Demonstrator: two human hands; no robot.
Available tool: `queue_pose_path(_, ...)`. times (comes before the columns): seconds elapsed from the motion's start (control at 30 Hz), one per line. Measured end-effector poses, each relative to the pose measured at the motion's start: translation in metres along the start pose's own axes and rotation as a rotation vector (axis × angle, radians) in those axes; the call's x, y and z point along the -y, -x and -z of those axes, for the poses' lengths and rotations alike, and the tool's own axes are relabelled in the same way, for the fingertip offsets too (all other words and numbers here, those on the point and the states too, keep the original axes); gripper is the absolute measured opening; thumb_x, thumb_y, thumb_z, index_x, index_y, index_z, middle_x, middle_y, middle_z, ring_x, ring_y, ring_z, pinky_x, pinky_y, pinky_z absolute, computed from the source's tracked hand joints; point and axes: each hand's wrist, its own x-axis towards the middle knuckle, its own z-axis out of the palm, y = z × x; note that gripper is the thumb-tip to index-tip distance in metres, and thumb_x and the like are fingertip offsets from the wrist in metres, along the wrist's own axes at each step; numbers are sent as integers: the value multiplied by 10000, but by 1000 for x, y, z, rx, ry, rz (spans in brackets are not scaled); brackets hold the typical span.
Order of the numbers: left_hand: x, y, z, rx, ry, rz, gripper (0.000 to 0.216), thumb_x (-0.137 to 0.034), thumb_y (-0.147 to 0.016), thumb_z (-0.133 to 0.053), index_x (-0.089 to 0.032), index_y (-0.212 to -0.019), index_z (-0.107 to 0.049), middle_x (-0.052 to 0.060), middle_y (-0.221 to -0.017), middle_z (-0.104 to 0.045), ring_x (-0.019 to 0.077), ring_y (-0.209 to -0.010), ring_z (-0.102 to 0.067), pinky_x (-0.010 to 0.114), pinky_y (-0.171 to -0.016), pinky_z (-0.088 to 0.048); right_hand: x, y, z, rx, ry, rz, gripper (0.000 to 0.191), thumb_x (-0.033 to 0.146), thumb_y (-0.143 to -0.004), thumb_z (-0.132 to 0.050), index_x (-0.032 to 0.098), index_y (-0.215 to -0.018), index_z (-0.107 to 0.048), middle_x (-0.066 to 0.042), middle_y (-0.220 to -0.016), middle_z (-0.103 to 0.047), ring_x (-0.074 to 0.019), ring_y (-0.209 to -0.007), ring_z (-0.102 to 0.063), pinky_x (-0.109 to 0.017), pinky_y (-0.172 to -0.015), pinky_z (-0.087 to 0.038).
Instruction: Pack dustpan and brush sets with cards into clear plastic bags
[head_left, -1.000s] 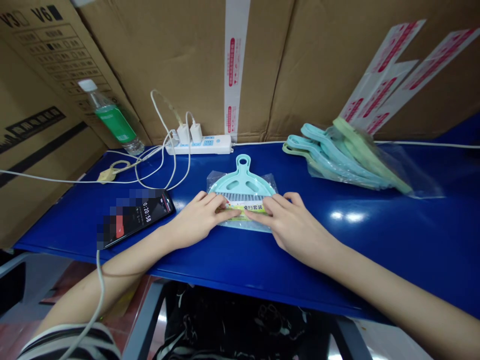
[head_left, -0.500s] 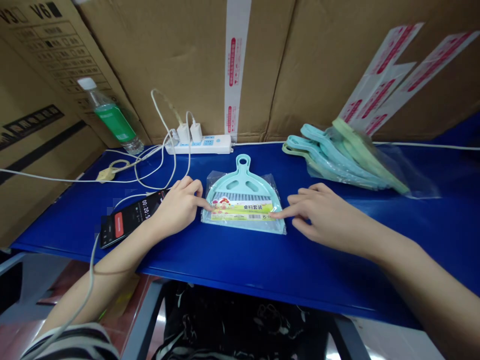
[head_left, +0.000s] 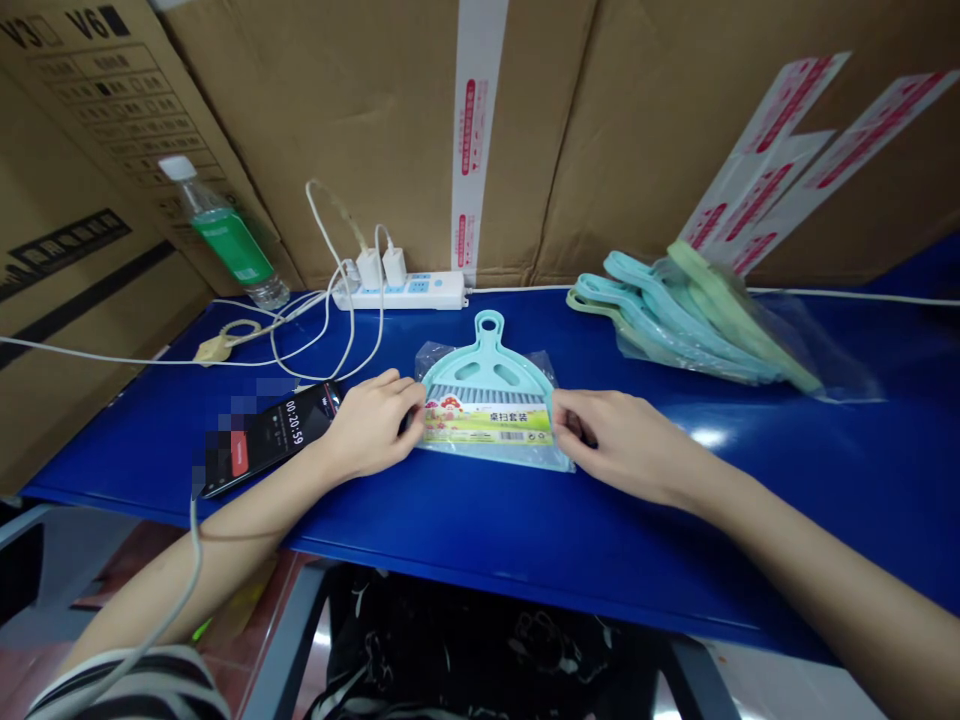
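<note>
A light-blue dustpan and brush set (head_left: 487, 375) in a clear plastic bag lies flat on the blue table (head_left: 465, 530), its ring handle pointing away from me. A printed label (head_left: 487, 423) runs across its lower half, with grey bristles showing above. My left hand (head_left: 379, 425) is closed at the bag's left edge, thumb and fingers pinched together. On the opposite edge my right hand (head_left: 619, 440) pinches the bag, fingers curled in. Past my left wrist lies a phone (head_left: 277, 440) with a running timer, partly covered by my forearm.
Several bagged dustpans (head_left: 697, 320), blue and green, are piled at the back right. A white power strip (head_left: 420, 290) with chargers and loose cables stands at the back. A water bottle (head_left: 232, 240) leans in the left corner against cardboard boxes (head_left: 375, 110).
Both hands have gone from pointing with stretched index fingers at the label to pinching the bag's two side edges. The dustpan set has stayed almost in place.
</note>
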Motion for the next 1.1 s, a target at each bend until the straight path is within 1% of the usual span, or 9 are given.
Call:
queue_pose_path(0.17,1,1,-7,-12,7,-2,203,-218,-891,-368,-197,-715,-467,18,-645,-552,178,-645,-494,290,-570,-378,1,-3,-9,-74,29,-23,162,183,-765,-434,238,-637,-351,12,-551,-531,-141,-472,-472,-254,-455,-278)
queue_pose_path(0.3,2,1,-7,5,114,78,118,-202,-813,-423,-218,-703,-383,-24,-613,-475,146,-574,-459,262,-525,-329,2,-3,-13,-105,80,-61,189,173,-731,-454,245,-662,-293,18,-563,-525,-130,-452,-432,-247,-437,-238)
queue_pose_path(0.5,4,-1,-3,74,253,141,145,-178,-750,-398,-228,-675,-283,-48,-604,-392,124,-543,-400,249,-538,-308,0,-4,-12,-39,43,-55,249,126,-724,-442,249,-671,-233,37,-537,-471,-129,-471,-422,-243,-456,-249)
queue_pose_path(0.67,4,0,-3,104,307,186,100,-184,-739,-416,-224,-705,-330,-51,-626,-442,116,-544,-425,240,-538,-323,-2,-5,-12,-30,29,-38,221,131,-748,-431,249,-686,-254,32,-551,-470,-143,-496,-447,-252,-473,-255)
queue_pose_path(0.8,0,3,-1,67,209,203,92,-161,-729,-479,-211,-797,-445,-70,-579,-453,121,-529,-444,229,-510,-310,-6,-3,-9,-37,2,-1,133,177,-801,-413,249,-746,-316,62,-494,-420,-144,-435,-415,-257,-462,-264)
queue_pose_path(0.87,-4,4,0,-9,124,153,94,-142,-763,-479,-197,-836,-502,-57,-579,-475,128,-542,-446,233,-497,-300,-7,-1,-8,-95,30,21,82,220,-860,-396,241,-782,-379,48,-516,-460,-149,-430,-425,-264,-455,-269)
queue_pose_path(0.93,-9,6,2,-100,61,50,120,-135,-837,-451,-185,-862,-558,-25,-629,-540,138,-585,-460,242,-521,-332,-6,0,-9,-222,90,84,135,255,-921,-368,217,-843,-471,1,-607,-555,-166,-490,-493,-277,-479,-309)
queue_pose_path(1.03,-16,6,3,-169,10,-125,216,-162,-923,-422,-181,-966,-632,21,-742,-603,161,-683,-484,265,-614,-399,0,1,-12,-376,191,319,270,242,-977,-341,175,-984,-602,-62,-757,-632,-197,-662,-576,-298,-586,-387)
queue_pose_path(1.1,-19,6,2,-129,-22,-207,271,-163,-930,-424,-199,-1084,-644,42,-817,-609,178,-743,-497,287,-668,-418,6,1,-16,-388,248,467,323,226,-995,-338,166,-1078,-645,-64,-761,-622,-204,-714,-571,-307,-628,-395)
